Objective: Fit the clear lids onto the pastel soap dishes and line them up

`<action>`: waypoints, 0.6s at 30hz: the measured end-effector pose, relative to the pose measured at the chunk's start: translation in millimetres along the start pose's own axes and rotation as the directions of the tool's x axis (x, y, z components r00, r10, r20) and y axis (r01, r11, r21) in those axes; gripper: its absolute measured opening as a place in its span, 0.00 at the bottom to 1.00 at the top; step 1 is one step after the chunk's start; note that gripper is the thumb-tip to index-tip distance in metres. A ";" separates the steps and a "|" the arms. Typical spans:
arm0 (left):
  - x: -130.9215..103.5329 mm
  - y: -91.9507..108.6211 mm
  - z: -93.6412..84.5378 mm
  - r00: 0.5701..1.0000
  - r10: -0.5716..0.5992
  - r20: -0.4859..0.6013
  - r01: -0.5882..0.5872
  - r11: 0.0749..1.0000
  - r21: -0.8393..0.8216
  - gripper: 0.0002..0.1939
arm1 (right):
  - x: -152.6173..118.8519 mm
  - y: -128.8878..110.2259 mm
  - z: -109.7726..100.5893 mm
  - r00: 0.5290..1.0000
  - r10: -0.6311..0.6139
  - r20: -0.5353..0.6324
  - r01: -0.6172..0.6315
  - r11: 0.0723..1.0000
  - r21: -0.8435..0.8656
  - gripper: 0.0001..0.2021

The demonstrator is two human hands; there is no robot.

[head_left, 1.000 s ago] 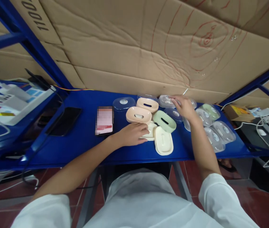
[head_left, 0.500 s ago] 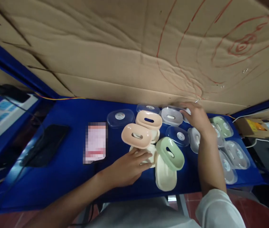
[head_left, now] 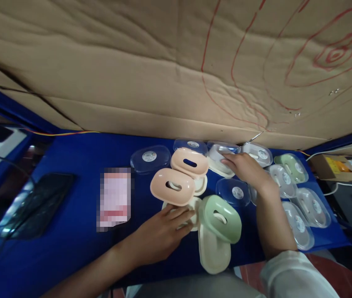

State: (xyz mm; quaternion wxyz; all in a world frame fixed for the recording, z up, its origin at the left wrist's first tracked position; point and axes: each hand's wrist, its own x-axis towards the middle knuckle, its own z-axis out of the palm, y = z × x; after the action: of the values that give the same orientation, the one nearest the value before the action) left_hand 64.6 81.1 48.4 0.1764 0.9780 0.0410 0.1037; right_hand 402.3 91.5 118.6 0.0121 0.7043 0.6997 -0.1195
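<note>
Cream base (head_left: 197, 207) was touched by spread left hand (head_left: 163, 231), pale dish (head_left: 216, 154) handled by right hand (head_left: 248, 167), grip untellable, steadiness seemingly needed.

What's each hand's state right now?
Left hand: loosely bent over a cream tray; can't tell whether it's gripping.
Right hand: fingers at a pale dish; firm grip can't be told.

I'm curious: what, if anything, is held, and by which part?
Cannot tell: right hand at a pale dish, by its right side; left hand over a cream tray.
</note>
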 end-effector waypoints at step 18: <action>-2.4 -0.2 6.8 0.999 -0.002 -0.043 0.004 0.999 0.045 0.16 | -23.4 108.8 -15.5 0.896 0.441 -0.054 -0.444 0.894 -0.065 0.26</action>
State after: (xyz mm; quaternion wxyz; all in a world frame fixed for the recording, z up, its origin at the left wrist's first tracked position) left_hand 63.7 78.7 41.6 0.1533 0.9792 0.0487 0.1233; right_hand 512.4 69.1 121.6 0.0521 0.8461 0.5253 -0.0736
